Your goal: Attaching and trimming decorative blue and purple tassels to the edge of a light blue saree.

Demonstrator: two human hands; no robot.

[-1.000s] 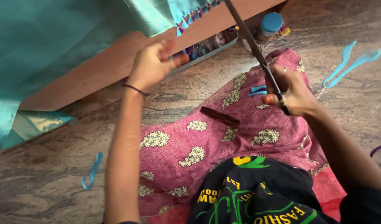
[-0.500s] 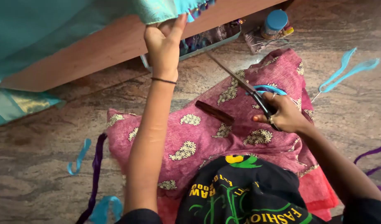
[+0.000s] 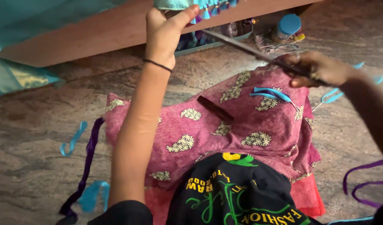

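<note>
My left hand [image 3: 165,32] is raised and pinches the tasselled edge of a teal cloth [image 3: 174,4] at the top of the view. My right hand [image 3: 320,68] grips the handles of long dark scissors [image 3: 245,48], whose blades point left toward the small blue tassels [image 3: 212,9] on that edge. Below both arms lies a pink cushion [image 3: 199,125] with cream paisley patches. A bundle of blue threads [image 3: 268,93] and a dark brown stick [image 3: 215,109] rest on the cushion.
A wooden board [image 3: 95,35] runs across the top, draped with teal fabric [image 3: 24,16]. A blue-lidded jar [image 3: 288,28] stands behind the scissors. Blue and purple ribbon scraps [image 3: 81,166] lie on the stone floor [image 3: 33,125]. My black printed shirt [image 3: 233,196] fills the bottom centre.
My left hand has risen to the cloth's tasselled edge. My right hand lifted off the cushion and swung the scissors toward that edge; the blue thread bundle now lies on the cushion.
</note>
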